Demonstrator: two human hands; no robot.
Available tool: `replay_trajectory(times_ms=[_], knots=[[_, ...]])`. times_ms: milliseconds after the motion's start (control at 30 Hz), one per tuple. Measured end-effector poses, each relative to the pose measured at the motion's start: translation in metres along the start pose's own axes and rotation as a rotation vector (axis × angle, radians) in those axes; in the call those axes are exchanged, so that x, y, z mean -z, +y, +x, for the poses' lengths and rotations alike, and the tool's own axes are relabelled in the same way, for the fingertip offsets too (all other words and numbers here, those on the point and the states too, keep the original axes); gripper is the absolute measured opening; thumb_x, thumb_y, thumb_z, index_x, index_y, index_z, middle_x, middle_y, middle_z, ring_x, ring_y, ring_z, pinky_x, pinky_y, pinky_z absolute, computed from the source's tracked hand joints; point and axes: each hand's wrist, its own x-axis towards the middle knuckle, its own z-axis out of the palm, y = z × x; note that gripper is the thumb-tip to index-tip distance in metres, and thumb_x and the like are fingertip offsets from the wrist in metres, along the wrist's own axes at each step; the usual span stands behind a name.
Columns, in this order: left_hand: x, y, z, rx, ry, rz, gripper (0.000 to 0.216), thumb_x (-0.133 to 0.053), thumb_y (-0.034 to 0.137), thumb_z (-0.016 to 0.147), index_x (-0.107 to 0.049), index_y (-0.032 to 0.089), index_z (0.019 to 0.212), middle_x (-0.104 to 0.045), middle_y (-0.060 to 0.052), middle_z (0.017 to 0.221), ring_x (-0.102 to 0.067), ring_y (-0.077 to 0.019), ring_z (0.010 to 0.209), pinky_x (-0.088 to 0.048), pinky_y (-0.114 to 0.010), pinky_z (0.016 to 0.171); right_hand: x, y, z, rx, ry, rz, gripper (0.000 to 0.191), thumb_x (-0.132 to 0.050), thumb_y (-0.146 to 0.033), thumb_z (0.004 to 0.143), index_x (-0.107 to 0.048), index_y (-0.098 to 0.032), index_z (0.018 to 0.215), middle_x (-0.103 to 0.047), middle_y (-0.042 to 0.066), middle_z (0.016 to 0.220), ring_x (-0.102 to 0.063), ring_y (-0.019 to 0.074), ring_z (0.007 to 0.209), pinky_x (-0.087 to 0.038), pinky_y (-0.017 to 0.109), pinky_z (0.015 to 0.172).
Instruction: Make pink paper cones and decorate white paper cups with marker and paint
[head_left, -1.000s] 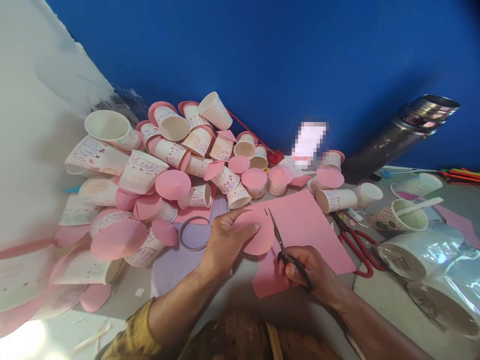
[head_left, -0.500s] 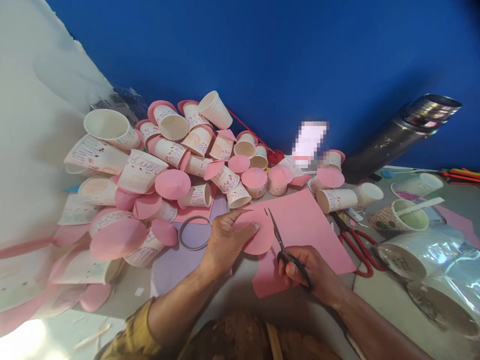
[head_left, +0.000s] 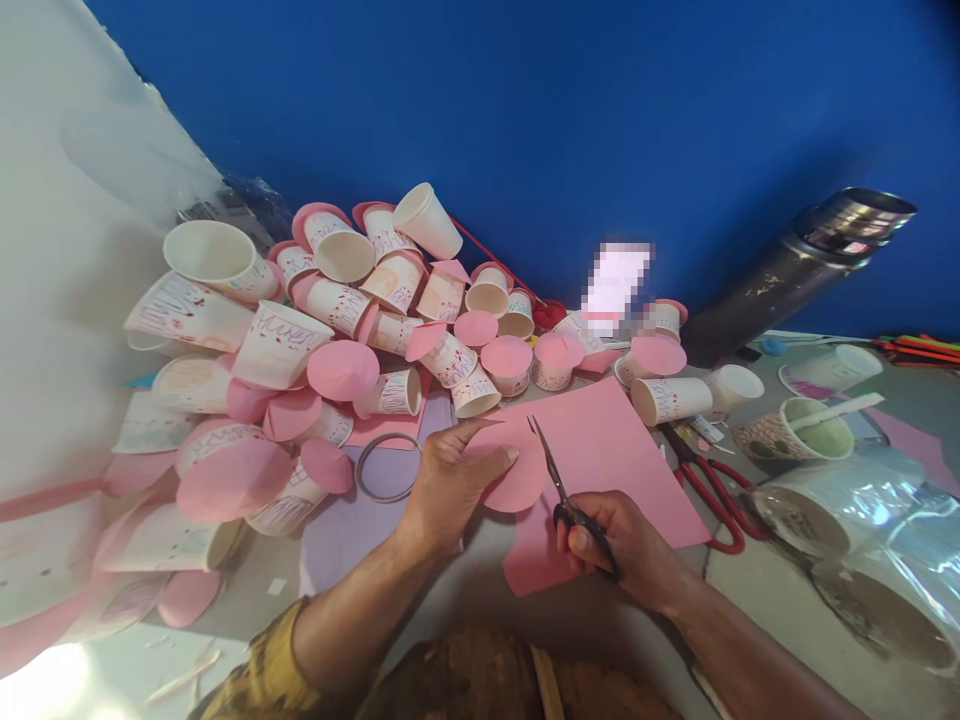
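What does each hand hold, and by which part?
The right hand holds small scissors by the handles. The left hand pinches the rounded part of the pink paper near its cut edge.

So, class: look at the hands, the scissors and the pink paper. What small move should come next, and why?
Probably close the scissors and cut on along the curve. The right hand holds them with blades slightly open at the rounded edge of the pink paper, while the left hand pinches the half-cut disc, which seems joined to the sheet.

Heap of decorated paper cups (head_left: 337, 300) by blue wall (head_left: 562, 120); red-handled scissors (head_left: 709, 490); steel flask (head_left: 802, 265).
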Motion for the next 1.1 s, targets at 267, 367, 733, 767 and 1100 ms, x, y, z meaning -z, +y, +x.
replay_trajectory(times_ms=[267, 367, 733, 767, 1100], knots=[[0.0022, -0.0008, 0.0011, 0.024, -0.026, -0.023, 0.029, -0.084, 0.024, 0.071, -0.083, 0.015, 0.099, -0.077, -0.003, 0.084, -0.065, -0.0151, 0.074, -0.052, -0.025, 0.070, -0.0002, 0.0032, 0.0019, 0.015, 0.017, -0.001, 0.074, -0.070, -0.091, 0.067, -0.056, -0.019, 0.059, -0.056, 0.002, 0.054, -0.045, 0.0121, 0.052, -0.035, 0.026, 0.053], [0.0058, -0.0036, 0.0025, 0.042, -0.063, -0.017, 0.031, -0.083, 0.026, 0.073, -0.082, 0.015, 0.103, -0.078, -0.004, 0.086, -0.067, -0.0170, 0.077, -0.054, -0.027, 0.073, 0.0006, 0.0008, 0.0006, 0.005, 0.000, -0.015, 0.076, -0.069, -0.093, 0.067, -0.058, -0.018, 0.063, -0.058, 0.003, 0.056, -0.047, 0.0126, 0.054, -0.036, 0.026, 0.055], [0.0076, 0.0049, 0.0019, 0.115, -0.085, 0.234, 0.024, -0.082, 0.029, 0.066, -0.081, 0.017, 0.088, -0.072, -0.001, 0.079, -0.061, -0.0152, 0.072, -0.049, -0.025, 0.066, 0.0073, -0.0014, -0.0031, 0.103, -0.003, 0.006, 0.073, -0.066, -0.089, 0.075, -0.065, -0.016, 0.074, -0.063, 0.004, 0.062, -0.051, 0.0137, 0.059, -0.034, 0.026, 0.057], [0.0077, 0.0040, 0.0021, 0.118, -0.083, 0.229, 0.024, -0.082, 0.030, 0.066, -0.080, 0.017, 0.086, -0.071, -0.001, 0.077, -0.059, -0.0144, 0.070, -0.048, -0.024, 0.064, 0.0074, -0.0011, -0.0028, 0.110, 0.006, 0.013, 0.073, -0.067, -0.088, 0.075, -0.066, -0.016, 0.075, -0.064, 0.004, 0.063, -0.052, 0.0140, 0.060, -0.035, 0.026, 0.058], [0.0069, 0.0050, 0.0003, 0.249, -0.149, -0.076, 0.037, -0.093, 0.029, 0.059, -0.075, 0.016, 0.088, -0.072, -0.002, 0.077, -0.064, -0.0148, 0.064, -0.053, -0.025, 0.059, 0.0094, 0.0032, -0.0033, 0.061, -0.101, 0.081, 0.076, -0.066, -0.092, 0.072, -0.066, -0.016, 0.075, -0.061, 0.002, 0.062, -0.049, 0.0122, 0.056, -0.035, 0.026, 0.057]])
